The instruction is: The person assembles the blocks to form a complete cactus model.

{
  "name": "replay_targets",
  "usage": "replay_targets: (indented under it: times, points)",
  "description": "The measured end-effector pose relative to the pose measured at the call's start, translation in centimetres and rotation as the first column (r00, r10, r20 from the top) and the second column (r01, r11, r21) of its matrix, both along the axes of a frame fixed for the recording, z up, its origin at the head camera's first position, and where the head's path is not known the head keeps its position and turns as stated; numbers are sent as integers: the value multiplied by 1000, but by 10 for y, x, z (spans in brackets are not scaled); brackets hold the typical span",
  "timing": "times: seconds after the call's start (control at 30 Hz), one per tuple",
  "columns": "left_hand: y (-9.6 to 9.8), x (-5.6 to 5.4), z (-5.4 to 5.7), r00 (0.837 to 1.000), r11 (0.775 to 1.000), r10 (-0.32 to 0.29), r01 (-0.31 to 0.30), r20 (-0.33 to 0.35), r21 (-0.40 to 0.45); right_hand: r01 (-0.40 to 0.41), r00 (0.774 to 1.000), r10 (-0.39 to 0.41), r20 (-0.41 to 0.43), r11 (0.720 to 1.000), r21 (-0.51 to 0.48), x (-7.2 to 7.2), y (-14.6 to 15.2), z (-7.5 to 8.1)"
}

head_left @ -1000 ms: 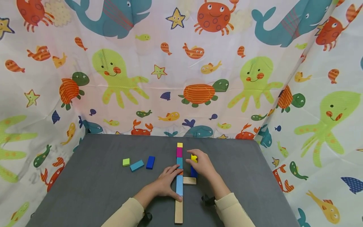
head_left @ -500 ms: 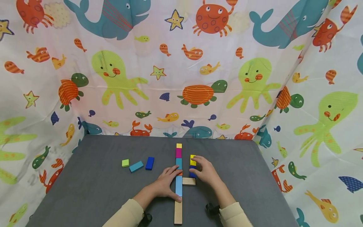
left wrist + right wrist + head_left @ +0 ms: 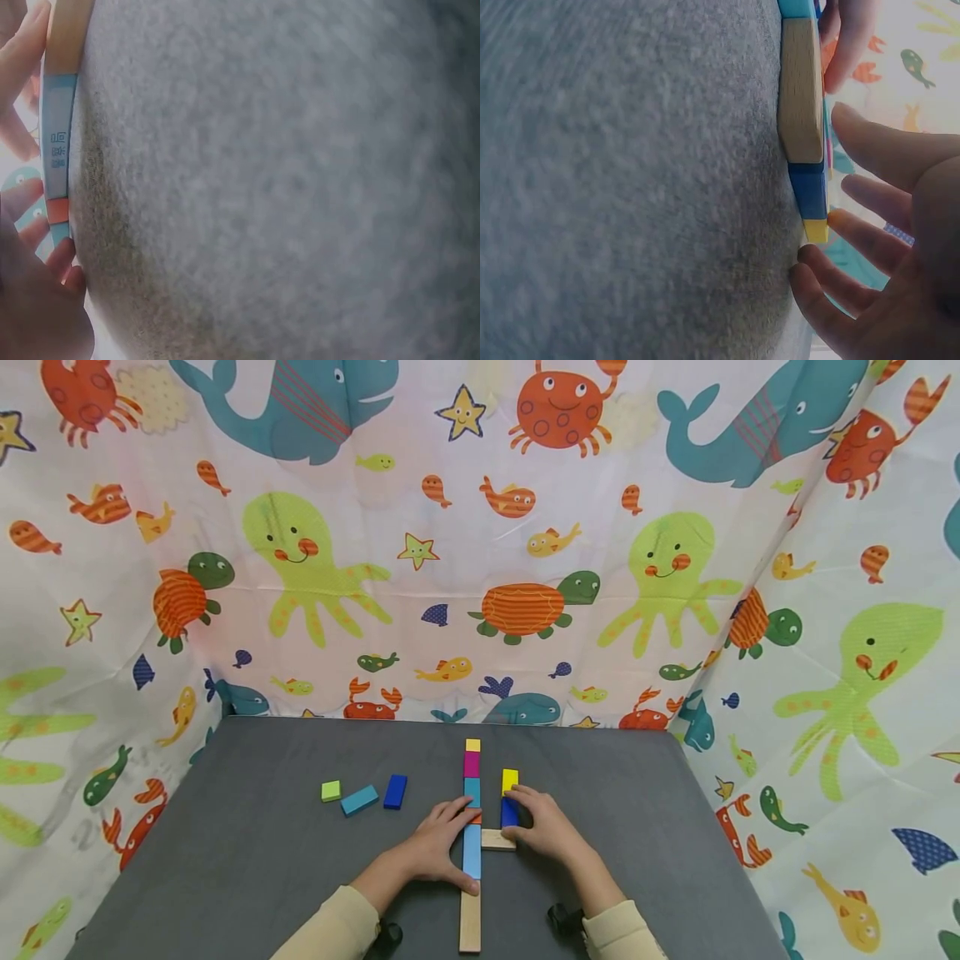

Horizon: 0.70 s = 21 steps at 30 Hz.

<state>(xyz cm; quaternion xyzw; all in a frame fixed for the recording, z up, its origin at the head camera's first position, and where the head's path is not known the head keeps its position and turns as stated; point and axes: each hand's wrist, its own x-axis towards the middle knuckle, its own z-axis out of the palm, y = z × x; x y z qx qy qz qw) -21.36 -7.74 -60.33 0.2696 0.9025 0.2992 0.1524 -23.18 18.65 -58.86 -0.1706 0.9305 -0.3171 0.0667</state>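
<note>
My left hand lies along a row of blocks. Its fingertips touch the row near the orange block, and its thumb rests where the light blue block meets the long wooden block. To the right, my right hand is at a short side branch with fingers spread and loosely bent. Its index fingertip is by the joint of the yellow block and the dark blue block. The thumb is at the short wooden block, which abuts the row. Neither hand lifts a block.
The row continues away with a teal block, a magenta block and a small yellow block. Left of it lie loose green, teal and blue blocks on the grey table. A sea-animal curtain stands behind.
My right hand has moved toward me, from over the yellow block down to the dark blue and short wooden blocks. The left hand has stayed in place.
</note>
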Motion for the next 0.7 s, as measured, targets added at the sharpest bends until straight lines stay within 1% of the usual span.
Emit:
replay_targets:
  times: [0.13, 0.23, 0.33, 0.4, 0.47, 0.53, 0.6, 0.67, 0.7]
  points:
    - [1, 0, 0, 1000, 1000, 7, -7, 5, 4, -2, 1000, 2, 2, 1000, -1, 0, 0, 0]
    - [1, 0, 1, 1000, 1000, 14, -14, 28, 11, 4, 1000, -4, 4, 1000, 1, 0, 0, 0]
    - [0, 0, 4, 998, 999, 24, -26, 58, 43, 7, 1000, -7, 6, 1000, 11, 1, 0, 0]
    - [0, -1, 6, 998, 997, 30, -33, 56, 63, 10, 1000, -10, 8, 1000, 12, 1, 0, 0]
    - [-1, -1, 7, 999, 996, 38, -39, 9, 75, 11, 1000, -11, 10, 1000, 13, 1, -1, 0]
    - [-1, -2, 5, 996, 996, 54, -48, -72, 79, 11, 1000, -11, 10, 1000, 12, 1, -1, 0]
    - [-2, -3, 3, 983, 993, 87, -73, -160, 90, 10, 1000, -10, 12, 1000, 11, 1, -1, 1]
    - [-3, -4, 2, 964, 989, 128, -105, -233, 108, 10, 1000, -10, 12, 1000, 11, 1, -2, 1]
    - [-4, -5, 1, 954, 985, 151, -125, -259, 117, 11, 1000, -11, 11, 1000, 10, 1, -2, 2]
